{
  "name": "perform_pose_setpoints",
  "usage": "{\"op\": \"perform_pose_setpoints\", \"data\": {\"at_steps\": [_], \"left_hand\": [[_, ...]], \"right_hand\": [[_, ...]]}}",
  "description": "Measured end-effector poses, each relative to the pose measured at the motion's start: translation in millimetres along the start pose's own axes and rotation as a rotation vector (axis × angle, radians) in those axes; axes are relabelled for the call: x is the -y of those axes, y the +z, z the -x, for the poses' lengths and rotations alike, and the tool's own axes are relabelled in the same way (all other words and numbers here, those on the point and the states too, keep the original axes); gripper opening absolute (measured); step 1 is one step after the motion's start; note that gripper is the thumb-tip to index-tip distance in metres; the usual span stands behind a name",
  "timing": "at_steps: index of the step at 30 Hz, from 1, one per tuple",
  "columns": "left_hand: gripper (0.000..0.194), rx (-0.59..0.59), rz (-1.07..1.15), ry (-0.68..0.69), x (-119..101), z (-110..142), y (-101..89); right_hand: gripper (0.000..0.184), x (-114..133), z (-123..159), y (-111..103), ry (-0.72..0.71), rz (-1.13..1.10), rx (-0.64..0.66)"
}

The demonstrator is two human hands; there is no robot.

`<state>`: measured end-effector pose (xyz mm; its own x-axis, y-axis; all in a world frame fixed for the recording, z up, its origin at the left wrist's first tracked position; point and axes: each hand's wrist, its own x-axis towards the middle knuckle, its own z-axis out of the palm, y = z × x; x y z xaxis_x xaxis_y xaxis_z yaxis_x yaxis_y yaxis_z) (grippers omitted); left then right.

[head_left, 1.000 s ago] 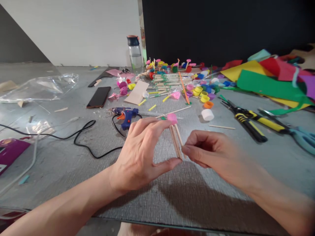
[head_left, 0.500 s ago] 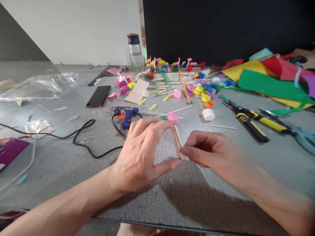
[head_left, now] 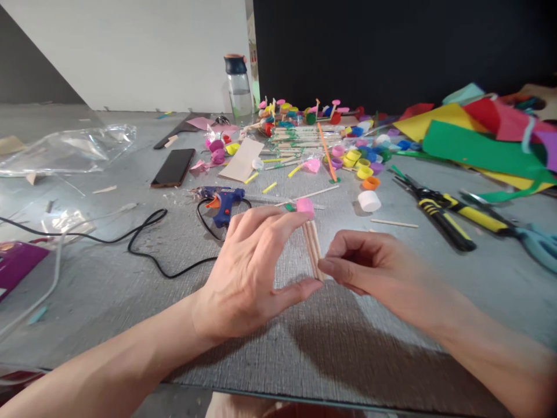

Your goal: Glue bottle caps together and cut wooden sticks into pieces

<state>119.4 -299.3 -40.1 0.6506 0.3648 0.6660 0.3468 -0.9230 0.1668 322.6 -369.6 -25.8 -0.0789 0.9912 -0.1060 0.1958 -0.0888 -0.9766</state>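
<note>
Between the thumb and fingertips of my left hand [head_left: 256, 270] are short wooden sticks [head_left: 311, 248], set side by side and tilted. My thumb presses their lower ends, and the fingers reach their upper ends. My right hand [head_left: 365, 261] pinches the rightmost stick near its lower end, close against the others. A pink cap [head_left: 305, 207] shows at the top of the sticks, by my left fingertips; whether it touches them I cannot tell. Beyond my left hand lies a blue glue gun [head_left: 224, 204] with an orange trigger.
A white cap [head_left: 369, 201] and a loose stick [head_left: 394, 223] lie past my right hand. Pliers [head_left: 444, 220] and scissors [head_left: 522, 235] are at right. A phone [head_left: 173, 168], a water bottle [head_left: 239, 87], bottle caps [head_left: 352, 157] and coloured sheets [head_left: 483, 148] lie farther back. A black cable [head_left: 148, 232] crosses the left.
My right hand has brought the rightmost stick leftward, closing the gap to the other sticks. My left hand has kept its hold. The view has shifted slightly.
</note>
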Motion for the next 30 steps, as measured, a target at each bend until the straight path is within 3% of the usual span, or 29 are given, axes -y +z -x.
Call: {"op": "perform_pose_setpoints", "data": {"at_steps": [9,21,25,30], "left_hand": [[0.079,-0.039,0.037,-0.077,3,0,2.4],[0.07,-0.039,0.105,-0.141,8,-1,3.4],[0.069,-0.032,0.313,-0.301,9,-2,4.0],[0.034,-0.013,0.772,-0.639,11,-9,3.2]], "right_hand": [[0.03,-6,1,-8,0.053,-0.018,0.066],[0.022,-8,0,-1,-0.007,0.051,0.062],[0.021,-9,-1,-5,-0.014,0.086,0.047],[0.022,-8,0,-13,0.013,0.199,0.084]]}}
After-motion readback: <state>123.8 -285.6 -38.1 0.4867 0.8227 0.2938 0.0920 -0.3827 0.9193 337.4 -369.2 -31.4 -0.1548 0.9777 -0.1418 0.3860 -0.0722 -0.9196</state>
